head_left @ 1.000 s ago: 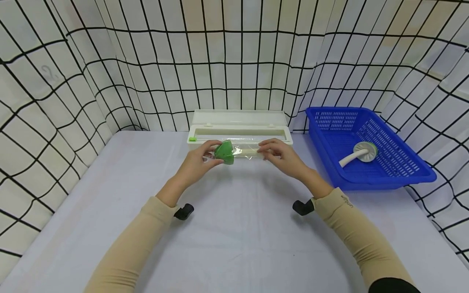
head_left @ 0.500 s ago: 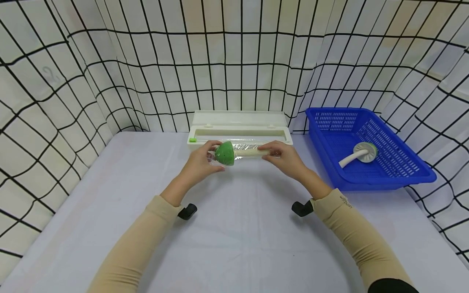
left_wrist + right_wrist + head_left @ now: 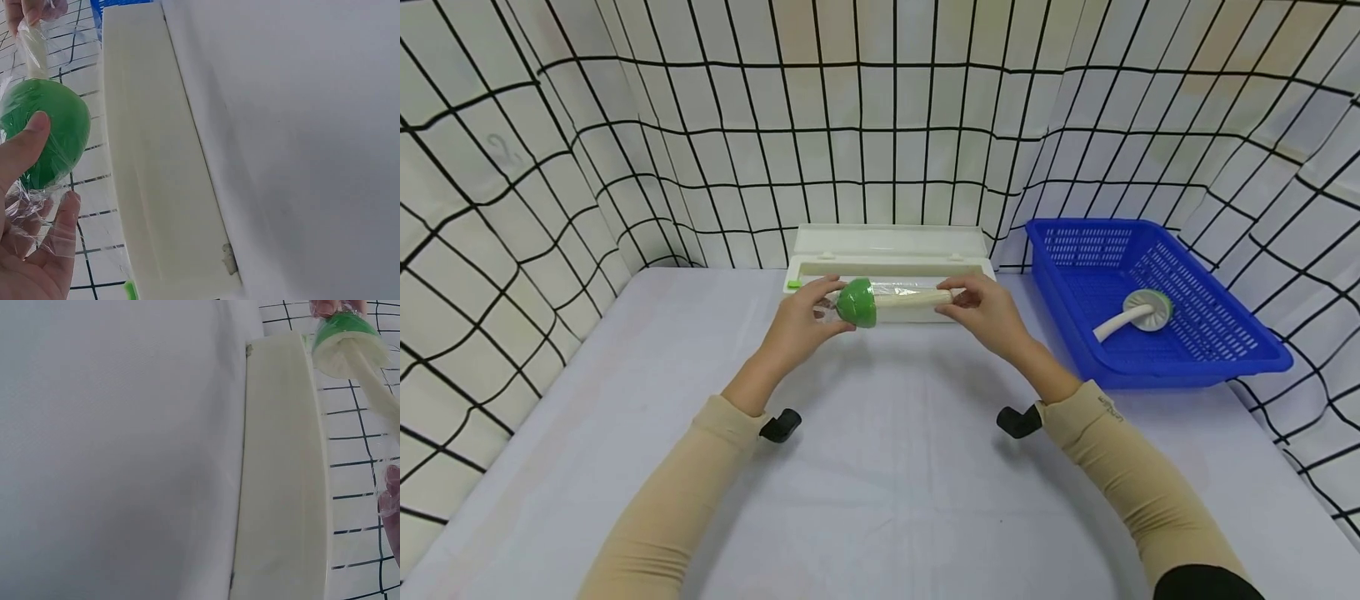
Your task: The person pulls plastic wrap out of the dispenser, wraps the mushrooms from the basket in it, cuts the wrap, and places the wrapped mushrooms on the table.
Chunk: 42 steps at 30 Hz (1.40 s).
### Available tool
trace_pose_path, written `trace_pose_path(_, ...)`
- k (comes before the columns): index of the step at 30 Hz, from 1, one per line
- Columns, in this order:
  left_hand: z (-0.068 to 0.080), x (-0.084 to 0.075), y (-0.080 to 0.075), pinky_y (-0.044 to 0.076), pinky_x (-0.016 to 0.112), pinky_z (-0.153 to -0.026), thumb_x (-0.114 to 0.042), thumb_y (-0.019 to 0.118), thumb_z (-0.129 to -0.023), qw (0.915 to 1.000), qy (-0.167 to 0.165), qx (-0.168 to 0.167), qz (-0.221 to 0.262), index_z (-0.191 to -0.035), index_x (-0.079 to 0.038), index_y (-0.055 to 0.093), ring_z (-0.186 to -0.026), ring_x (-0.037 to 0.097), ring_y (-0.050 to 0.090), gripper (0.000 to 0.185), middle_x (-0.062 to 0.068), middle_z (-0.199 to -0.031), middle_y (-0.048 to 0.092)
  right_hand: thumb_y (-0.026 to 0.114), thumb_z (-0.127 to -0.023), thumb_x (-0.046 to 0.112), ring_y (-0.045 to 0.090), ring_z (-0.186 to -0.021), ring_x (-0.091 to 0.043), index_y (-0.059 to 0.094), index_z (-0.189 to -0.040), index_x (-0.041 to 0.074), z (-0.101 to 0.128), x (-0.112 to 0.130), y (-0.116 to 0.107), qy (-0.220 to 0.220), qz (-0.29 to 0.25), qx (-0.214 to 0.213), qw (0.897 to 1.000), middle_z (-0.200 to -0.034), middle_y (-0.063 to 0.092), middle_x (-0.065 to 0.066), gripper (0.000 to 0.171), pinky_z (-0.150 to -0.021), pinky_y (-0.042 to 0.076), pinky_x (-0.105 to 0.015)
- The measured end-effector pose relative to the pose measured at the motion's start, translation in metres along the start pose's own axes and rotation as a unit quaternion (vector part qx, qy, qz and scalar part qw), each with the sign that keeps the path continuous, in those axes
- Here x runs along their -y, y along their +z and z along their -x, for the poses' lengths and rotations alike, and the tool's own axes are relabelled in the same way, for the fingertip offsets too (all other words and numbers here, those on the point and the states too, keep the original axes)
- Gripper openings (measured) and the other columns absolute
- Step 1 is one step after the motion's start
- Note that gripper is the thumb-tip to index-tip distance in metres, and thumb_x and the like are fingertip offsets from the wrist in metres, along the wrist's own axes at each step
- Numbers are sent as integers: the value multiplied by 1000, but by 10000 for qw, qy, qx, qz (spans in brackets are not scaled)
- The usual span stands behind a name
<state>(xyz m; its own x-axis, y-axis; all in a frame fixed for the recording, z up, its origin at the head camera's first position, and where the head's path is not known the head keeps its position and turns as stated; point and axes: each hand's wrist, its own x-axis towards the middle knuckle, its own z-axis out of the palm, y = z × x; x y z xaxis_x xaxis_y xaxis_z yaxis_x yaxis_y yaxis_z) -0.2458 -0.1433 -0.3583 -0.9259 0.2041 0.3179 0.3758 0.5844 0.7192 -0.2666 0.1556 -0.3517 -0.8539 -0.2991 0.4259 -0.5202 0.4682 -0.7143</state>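
Note:
A toy mushroom (image 3: pixel 857 303) with a green cap and pale stem lies sideways in the air, wrapped in clear plastic film (image 3: pixel 61 242). My left hand (image 3: pixel 796 332) holds its cap end, the thumb pressed on the green cap in the left wrist view. Loose film spreads between that hand's fingers. At the other end, my right hand (image 3: pixel 988 321) pinches the stem's tip with the film around it. Directly behind and below is a white cling film dispenser (image 3: pixel 891 240) with its lid raised; the mushroom overlaps its front in the head view.
To the right stands a blue plastic basket (image 3: pixel 1075 350) holding a second toy mushroom (image 3: pixel 1150 312) that lies on its side. Black wire grid panels (image 3: pixel 895 129) enclose the back and sides of the white-covered table (image 3: pixel 880 483).
Both hands have lifted the mushroom slightly toward the dispenser. The right fingers have shifted outward to the stem's tip, so more of the stem shows. The basket has not moved.

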Motion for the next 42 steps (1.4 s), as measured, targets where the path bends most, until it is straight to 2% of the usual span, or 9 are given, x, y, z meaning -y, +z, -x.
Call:
trace_pose_path(4,-1,-1,-1,54,45,-95,-6,86,-83,9999,112,-89,-10,-140,-1,59,-109,33,65,64,18,-137,63,80,-90,5,68,-88,-25,73,-118,-1,-1,0,-1,-201,120,-157,9996,-106,68,-14,30,-72,54,-22)
trace_pose_path(8,-2,-4,-2,54,44,-97,-6,85,-85,9997,112,-110,193,-147,-4,51,-113,33,65,71,20,-137,62,79,-91,6,67,-84,-25,72,-119,-2,-3,1,-3,-201,86,-213,9995,-106,70,-15,30,-67,52,-19)
trace_pose_path(13,-3,-6,-3,53,41,-98,-7,82,-87,9989,196,-167,383,-144,-5,51,-111,31,65,64,18,-137,62,78,-91,5,66,-75,-30,72,-120,-3,-4,3,-5,-249,-73,-303,9992,-106,68,-16,30,-58,47,-18)
trace_pose_path(16,-3,-6,-4,53,41,-98,-7,82,-88,9988,194,-172,421,-142,-6,54,-110,30,65,61,16,-137,62,78,-91,5,66,-73,-30,72,-119,-2,-4,5,-6,-263,-153,-354,9989,-106,68,-16,30,-57,46,-18)
trace_pose_path(21,-4,-7,-7,52,42,-100,-7,82,-88,9972,115,-220,704,-143,-8,55,-115,29,62,62,14,-140,60,79,-90,6,67,-80,-24,73,-120,-1,-6,9,-7,-42,-241,-412,9989,-109,69,-16,31,-61,49,-18)
trace_pose_path(27,-3,-9,-8,51,43,-101,-5,83,-87,9948,115,-338,957,-141,-8,58,-117,28,60,60,12,-139,60,79,-91,6,68,-87,-28,72,-121,-1,-6,13,-8,217,-346,-437,9982,-112,68,-17,31,-66,51,-18)
trace_pose_path(37,-2,-11,-11,49,47,-103,-3,83,-86,9930,330,-496,1016,-140,-6,58,-115,29,60,60,13,-138,60,78,-92,6,65,-87,-28,72,-121,-1,-6,17,-10,311,-540,-452,9970,-113,66,-18,31,-66,50,-17)
trace_pose_path(42,-2,-14,-13,50,44,-104,-2,83,-86,9921,406,-539,1059,-139,-5,59,-115,29,61,59,13,-137,61,78,-91,5,65,-86,-26,72,-121,0,-7,20,-11,269,-525,-490,9971,-112,67,-17,31,-65,51,-17)
